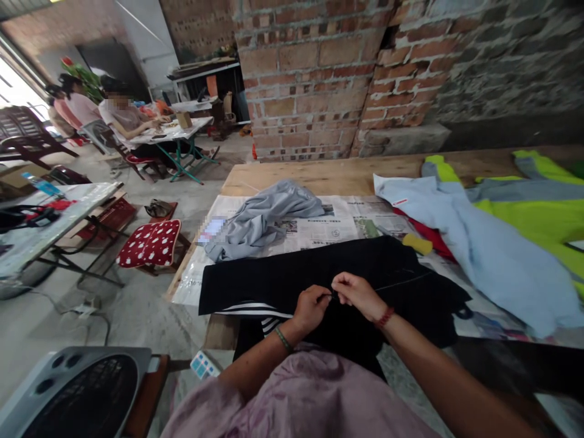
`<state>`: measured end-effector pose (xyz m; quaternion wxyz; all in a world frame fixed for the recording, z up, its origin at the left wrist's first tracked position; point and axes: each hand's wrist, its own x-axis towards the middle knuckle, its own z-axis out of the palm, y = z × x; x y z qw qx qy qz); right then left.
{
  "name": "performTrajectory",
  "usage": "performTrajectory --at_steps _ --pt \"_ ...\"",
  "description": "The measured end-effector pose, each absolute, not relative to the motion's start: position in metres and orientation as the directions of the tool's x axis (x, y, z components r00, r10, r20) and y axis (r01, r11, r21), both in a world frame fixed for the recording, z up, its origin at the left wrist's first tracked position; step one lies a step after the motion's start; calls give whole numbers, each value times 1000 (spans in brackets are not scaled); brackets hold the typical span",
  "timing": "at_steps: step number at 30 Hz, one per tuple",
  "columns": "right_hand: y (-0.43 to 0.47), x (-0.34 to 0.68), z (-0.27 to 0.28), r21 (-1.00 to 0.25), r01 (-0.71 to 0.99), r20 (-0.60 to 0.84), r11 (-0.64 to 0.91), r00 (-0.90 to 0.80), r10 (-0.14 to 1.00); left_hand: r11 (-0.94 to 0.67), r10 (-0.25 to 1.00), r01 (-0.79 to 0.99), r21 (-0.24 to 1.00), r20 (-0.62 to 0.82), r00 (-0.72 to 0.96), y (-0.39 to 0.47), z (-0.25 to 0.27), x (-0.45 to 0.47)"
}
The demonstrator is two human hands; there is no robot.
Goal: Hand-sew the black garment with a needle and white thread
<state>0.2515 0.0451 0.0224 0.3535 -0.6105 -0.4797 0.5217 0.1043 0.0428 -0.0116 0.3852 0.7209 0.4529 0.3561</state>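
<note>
Over the near edge of the table lies a black garment [292, 271], with white stripes along part of its lower edge. My left hand [311, 309] is closed in a pinch above it, fingertips pointing right. Facing it, my right hand [352, 291] pinches too, thumb against fingers. The fingertips of both hands almost meet. Something small and dark shows between them, too small against the black cloth to name. To the right of the hands, a thin pale line runs across the garment.
Newspaper [319, 228] covers the wooden table [347, 173]. On it are a crumpled grey cloth [255, 222], a yellow sponge-like piece [417, 244], a light blue garment [483, 243] and yellow-green garments [529, 222]. A fan [77, 395] stands at lower left. People sit at another table [201, 125].
</note>
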Motion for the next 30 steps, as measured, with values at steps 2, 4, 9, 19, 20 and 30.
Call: performTrajectory --at_steps 2,4,9,19,20,30 --pt "41 251 25 -944 271 -207 -191 -32 978 -294 926 358 886 171 337 43 -15 105" --pt "38 251 27 -937 339 -104 -81 -50 993 -285 931 344 895 172 323 43 -18 105" --pt "34 251 29 -836 538 41 104 -128 991 -266 935 340 902 155 319 43 -18 106" --pt "28 240 25 -710 619 230 335 -246 942 -194 958 371 908 95 270 41 -15 100" --pt "29 240 25 -738 599 225 310 -215 950 -218 954 377 900 115 277 41 -14 100" --pt "38 233 18 -979 84 -173 -183 116 978 -410 904 609 679 212 372 34 -11 99"
